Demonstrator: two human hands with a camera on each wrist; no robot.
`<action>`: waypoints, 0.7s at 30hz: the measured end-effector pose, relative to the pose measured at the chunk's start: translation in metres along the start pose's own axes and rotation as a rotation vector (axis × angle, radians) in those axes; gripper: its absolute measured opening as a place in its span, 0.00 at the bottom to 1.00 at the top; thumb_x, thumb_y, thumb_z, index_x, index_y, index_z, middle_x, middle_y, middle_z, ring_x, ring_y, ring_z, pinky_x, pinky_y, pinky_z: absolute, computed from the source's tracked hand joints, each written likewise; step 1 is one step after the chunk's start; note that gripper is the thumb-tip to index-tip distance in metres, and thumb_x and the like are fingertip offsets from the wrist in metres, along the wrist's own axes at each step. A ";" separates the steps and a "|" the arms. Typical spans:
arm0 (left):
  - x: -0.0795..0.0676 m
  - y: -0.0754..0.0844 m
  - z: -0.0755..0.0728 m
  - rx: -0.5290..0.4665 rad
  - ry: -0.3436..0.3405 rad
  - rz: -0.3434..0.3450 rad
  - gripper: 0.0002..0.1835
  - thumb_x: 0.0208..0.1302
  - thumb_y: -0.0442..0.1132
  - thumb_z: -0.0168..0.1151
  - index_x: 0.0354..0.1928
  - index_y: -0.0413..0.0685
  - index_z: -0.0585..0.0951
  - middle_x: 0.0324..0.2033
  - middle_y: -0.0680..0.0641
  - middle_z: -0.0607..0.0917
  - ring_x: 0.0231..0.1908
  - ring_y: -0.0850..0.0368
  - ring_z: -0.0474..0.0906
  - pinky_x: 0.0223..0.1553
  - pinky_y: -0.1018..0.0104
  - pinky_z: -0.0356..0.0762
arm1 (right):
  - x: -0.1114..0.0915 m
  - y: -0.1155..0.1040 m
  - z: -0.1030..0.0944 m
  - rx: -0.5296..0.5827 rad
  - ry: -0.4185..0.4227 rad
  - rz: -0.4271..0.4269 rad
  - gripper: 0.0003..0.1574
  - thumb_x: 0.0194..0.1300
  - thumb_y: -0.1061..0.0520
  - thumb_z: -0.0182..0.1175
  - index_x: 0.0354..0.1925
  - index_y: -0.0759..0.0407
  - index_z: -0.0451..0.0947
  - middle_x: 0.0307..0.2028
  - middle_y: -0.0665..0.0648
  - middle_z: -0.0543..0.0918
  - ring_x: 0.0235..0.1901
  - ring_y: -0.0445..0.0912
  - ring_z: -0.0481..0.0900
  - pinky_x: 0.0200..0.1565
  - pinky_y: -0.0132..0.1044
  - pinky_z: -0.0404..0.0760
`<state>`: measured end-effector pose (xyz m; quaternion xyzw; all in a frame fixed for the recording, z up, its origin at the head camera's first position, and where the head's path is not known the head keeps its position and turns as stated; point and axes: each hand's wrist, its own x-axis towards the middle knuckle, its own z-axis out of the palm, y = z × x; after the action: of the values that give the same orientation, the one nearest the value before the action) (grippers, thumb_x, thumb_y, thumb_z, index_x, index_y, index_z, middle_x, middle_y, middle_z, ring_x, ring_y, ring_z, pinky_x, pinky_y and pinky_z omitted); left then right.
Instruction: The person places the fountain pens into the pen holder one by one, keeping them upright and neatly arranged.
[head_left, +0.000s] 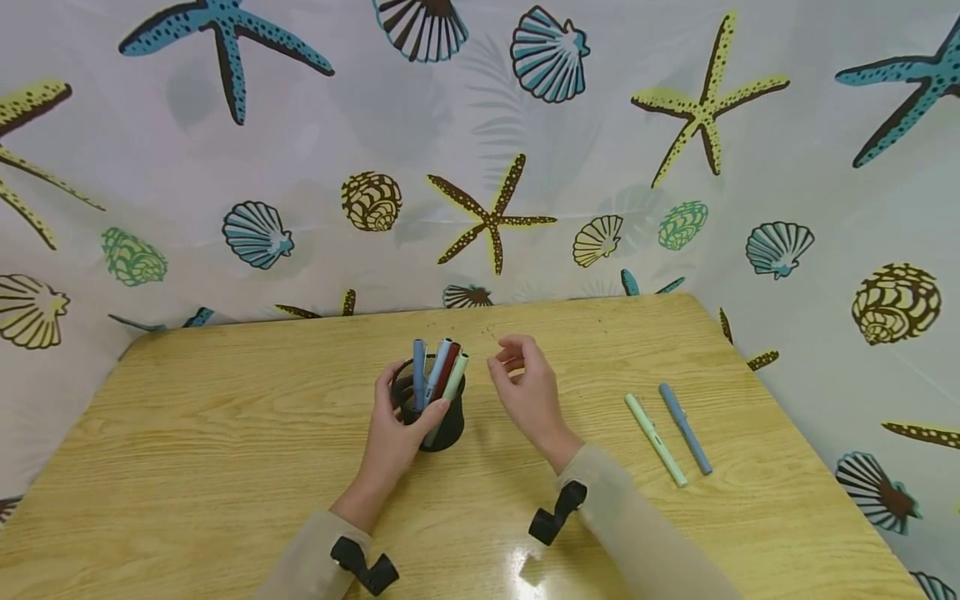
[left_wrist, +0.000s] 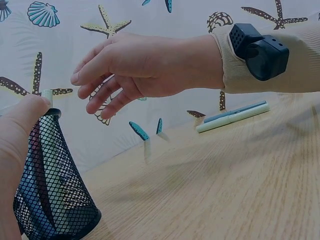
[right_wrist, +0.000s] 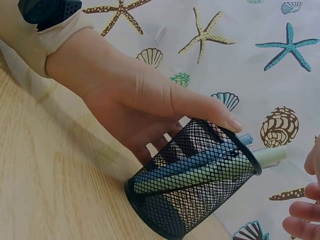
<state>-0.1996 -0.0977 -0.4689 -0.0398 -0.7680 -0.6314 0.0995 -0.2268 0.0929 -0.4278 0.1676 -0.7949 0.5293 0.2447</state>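
Note:
My left hand (head_left: 396, 442) grips a black mesh pen holder (head_left: 452, 427) around its side, thumb near the rim. Out of its top stick a blue pen (head_left: 418, 373), a light blue pen (head_left: 438, 372), a dark red pen (head_left: 446, 371) and a light green pen (head_left: 457, 375). Just right of the holder hovers my right hand (head_left: 531, 398), fingers loosely bent and nothing between them. In the left wrist view, a gap shows between that right hand (left_wrist: 142, 65) and the holder's rim. Whether the holder's base touches the table cannot be told.
On the wooden table (head_left: 225, 433), to the right of my right forearm, a light green pen (head_left: 656, 440) and a blue pen (head_left: 686, 429) lie side by side. A white cloth (head_left: 315, 133) with starfish and shell prints hangs behind the table and along its right side.

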 end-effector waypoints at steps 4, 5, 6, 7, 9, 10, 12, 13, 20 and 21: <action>0.001 0.000 0.000 0.007 0.000 -0.001 0.43 0.55 0.51 0.68 0.68 0.60 0.54 0.61 0.45 0.64 0.58 0.48 0.64 0.57 0.44 0.58 | 0.001 0.001 -0.003 -0.003 0.007 0.003 0.13 0.63 0.61 0.60 0.46 0.62 0.73 0.35 0.56 0.78 0.32 0.47 0.77 0.30 0.36 0.77; 0.001 0.001 0.000 0.008 0.000 -0.002 0.43 0.55 0.51 0.68 0.68 0.60 0.54 0.61 0.45 0.64 0.58 0.48 0.64 0.57 0.44 0.58 | 0.001 0.001 -0.004 -0.004 0.010 0.002 0.13 0.63 0.61 0.60 0.46 0.62 0.73 0.35 0.56 0.78 0.32 0.47 0.77 0.30 0.36 0.77; 0.001 0.001 0.000 0.008 -0.001 -0.003 0.43 0.55 0.51 0.68 0.68 0.60 0.54 0.61 0.44 0.64 0.58 0.47 0.64 0.57 0.44 0.58 | 0.002 0.001 -0.004 -0.006 0.013 0.000 0.13 0.63 0.61 0.60 0.46 0.62 0.73 0.35 0.56 0.78 0.32 0.47 0.77 0.30 0.35 0.77; 0.001 0.001 0.000 0.006 -0.002 -0.004 0.43 0.55 0.51 0.68 0.68 0.60 0.54 0.61 0.44 0.64 0.58 0.47 0.64 0.57 0.44 0.58 | 0.002 0.002 -0.005 -0.005 0.015 -0.001 0.13 0.63 0.61 0.60 0.46 0.62 0.73 0.35 0.56 0.78 0.32 0.47 0.77 0.30 0.35 0.77; 0.001 0.001 0.001 0.004 -0.004 -0.007 0.43 0.55 0.51 0.67 0.68 0.60 0.54 0.61 0.44 0.64 0.58 0.47 0.63 0.57 0.44 0.57 | 0.001 0.002 -0.007 -0.004 0.017 0.003 0.13 0.63 0.60 0.59 0.46 0.62 0.73 0.35 0.56 0.78 0.32 0.47 0.77 0.30 0.35 0.77; 0.001 0.001 0.001 0.001 -0.007 -0.010 0.43 0.55 0.51 0.67 0.68 0.60 0.53 0.60 0.44 0.64 0.58 0.47 0.63 0.57 0.44 0.57 | 0.001 0.003 -0.008 -0.004 0.016 0.007 0.12 0.63 0.60 0.59 0.46 0.62 0.73 0.35 0.56 0.78 0.32 0.47 0.77 0.30 0.35 0.77; 0.001 0.002 0.001 -0.002 -0.009 -0.014 0.43 0.55 0.51 0.67 0.68 0.59 0.53 0.60 0.44 0.65 0.58 0.47 0.63 0.57 0.44 0.57 | 0.000 0.004 -0.009 -0.003 0.013 0.017 0.12 0.64 0.60 0.59 0.46 0.61 0.73 0.35 0.55 0.78 0.32 0.46 0.77 0.31 0.35 0.77; 0.001 0.002 0.000 -0.002 -0.009 -0.016 0.43 0.55 0.51 0.67 0.68 0.59 0.53 0.60 0.44 0.65 0.58 0.47 0.64 0.57 0.45 0.58 | -0.001 0.005 -0.011 -0.002 0.011 0.022 0.13 0.64 0.59 0.59 0.46 0.61 0.73 0.35 0.55 0.78 0.33 0.46 0.77 0.31 0.35 0.77; 0.001 0.002 -0.001 -0.009 -0.005 -0.011 0.42 0.55 0.50 0.68 0.67 0.60 0.54 0.59 0.45 0.65 0.57 0.48 0.64 0.56 0.46 0.59 | -0.006 0.009 -0.020 -0.004 0.010 0.046 0.13 0.64 0.58 0.59 0.47 0.60 0.72 0.34 0.55 0.77 0.32 0.47 0.77 0.31 0.36 0.77; 0.001 0.002 -0.001 -0.008 -0.006 -0.012 0.42 0.55 0.51 0.68 0.67 0.60 0.54 0.60 0.44 0.64 0.57 0.47 0.64 0.57 0.45 0.59 | -0.007 0.010 -0.022 -0.003 0.012 0.052 0.13 0.64 0.58 0.59 0.47 0.60 0.73 0.34 0.54 0.77 0.32 0.47 0.76 0.31 0.36 0.76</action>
<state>-0.1997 -0.0984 -0.4670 -0.0375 -0.7661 -0.6348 0.0932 -0.2216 0.1169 -0.4326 0.1435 -0.7983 0.5352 0.2359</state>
